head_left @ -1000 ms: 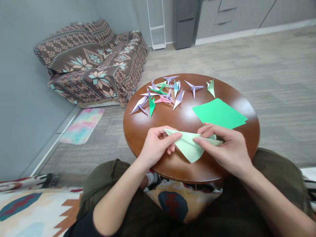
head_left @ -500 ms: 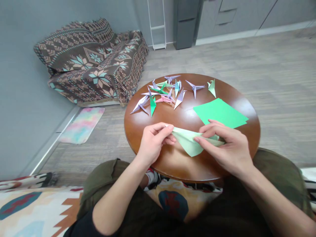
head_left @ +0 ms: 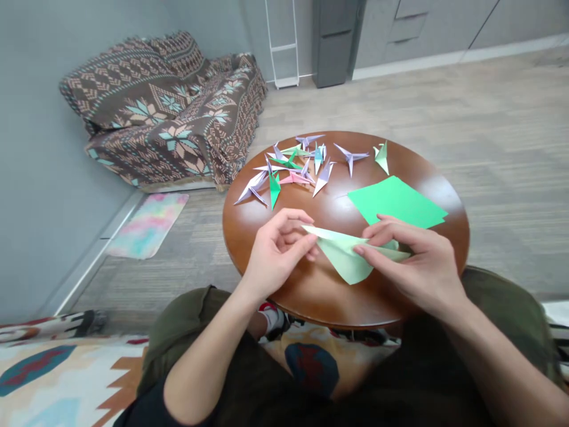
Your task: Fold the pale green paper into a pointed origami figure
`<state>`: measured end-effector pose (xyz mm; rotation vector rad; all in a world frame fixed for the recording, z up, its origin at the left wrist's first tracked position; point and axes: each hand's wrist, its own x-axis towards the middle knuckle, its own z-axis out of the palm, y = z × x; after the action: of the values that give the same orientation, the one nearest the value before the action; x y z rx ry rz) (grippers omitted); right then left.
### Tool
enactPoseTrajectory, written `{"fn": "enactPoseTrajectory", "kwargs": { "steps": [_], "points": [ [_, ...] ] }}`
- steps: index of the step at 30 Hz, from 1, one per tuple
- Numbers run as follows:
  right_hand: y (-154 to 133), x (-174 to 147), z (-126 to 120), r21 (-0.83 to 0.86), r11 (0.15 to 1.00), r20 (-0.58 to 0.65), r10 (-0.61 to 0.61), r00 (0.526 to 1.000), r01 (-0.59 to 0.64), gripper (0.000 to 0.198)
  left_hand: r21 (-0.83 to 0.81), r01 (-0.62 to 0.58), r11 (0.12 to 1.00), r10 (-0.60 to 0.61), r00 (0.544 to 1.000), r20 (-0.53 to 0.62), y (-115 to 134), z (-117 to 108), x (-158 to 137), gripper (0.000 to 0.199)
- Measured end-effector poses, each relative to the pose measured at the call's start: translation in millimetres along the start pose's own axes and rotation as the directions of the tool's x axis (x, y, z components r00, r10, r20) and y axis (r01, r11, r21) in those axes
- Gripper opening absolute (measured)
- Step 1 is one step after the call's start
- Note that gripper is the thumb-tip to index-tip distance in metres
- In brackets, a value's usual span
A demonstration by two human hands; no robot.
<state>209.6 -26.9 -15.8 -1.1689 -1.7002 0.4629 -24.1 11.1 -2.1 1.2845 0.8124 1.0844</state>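
Above the front of the round table, a light green origami paper (head_left: 344, 255), partly folded, is between my hands. My right hand (head_left: 415, 261) pinches its right part between thumb and fingers, hiding some of the folds. At the pointed left end, my left hand (head_left: 282, 252) has its thumb on the paper and other fingers curled behind; the index finger is lifted off the tip. A stack of bright green paper sheets (head_left: 395, 198) lies just beyond my right hand.
Several folded paper cranes (head_left: 293, 169) in purple, green and pink cluster at the table's far left. One purple crane (head_left: 351, 159) and a pale green crane (head_left: 382, 157) stand apart. The brown table (head_left: 249, 231) has my knees close on both sides. A covered sofa (head_left: 178, 118) stands behind left.
The paper and my right hand have shifted slightly right. My left index finger has lifted, baring the paper's pointed left tip, while the thumb has slid a little right and down.
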Motion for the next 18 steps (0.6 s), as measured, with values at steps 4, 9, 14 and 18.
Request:
{"fn": "enactPoseTrajectory", "kwargs": {
  "steps": [4, 9, 14, 18],
  "points": [
    [0.9, 1.4, -6.1, -0.002, 1.0, 0.033, 0.022, 0.999, -0.022, 0.02, 0.111, -0.009, 0.994, 0.007, 1.0, 0.024, 1.6, -7.6, 2.1, 0.015],
    [0.1, 2.2, -11.5, -0.039, 0.999, 0.07, 0.003, 0.998, 0.0, 0.019, 0.227, 0.034, 0.973, -0.03, 0.999, -0.019, 7.3, -10.7, 2.4, 0.014],
    [-1.0, 2.5, -12.8, -0.037, 0.999, 0.093, 0.005, 0.996, -0.002, 0.022, 0.31, 0.032, 0.95, -0.029, 0.999, -0.014, 14.8, -9.4, -0.1, 0.015],
    [-1.9, 2.2, -12.4, -0.014, 1.0, 0.091, 0.026, 0.995, -0.025, 0.023, 0.314, -0.01, 0.949, 0.007, 1.0, 0.011, 15.9, -10.0, -1.3, 0.02]
  ]
}}
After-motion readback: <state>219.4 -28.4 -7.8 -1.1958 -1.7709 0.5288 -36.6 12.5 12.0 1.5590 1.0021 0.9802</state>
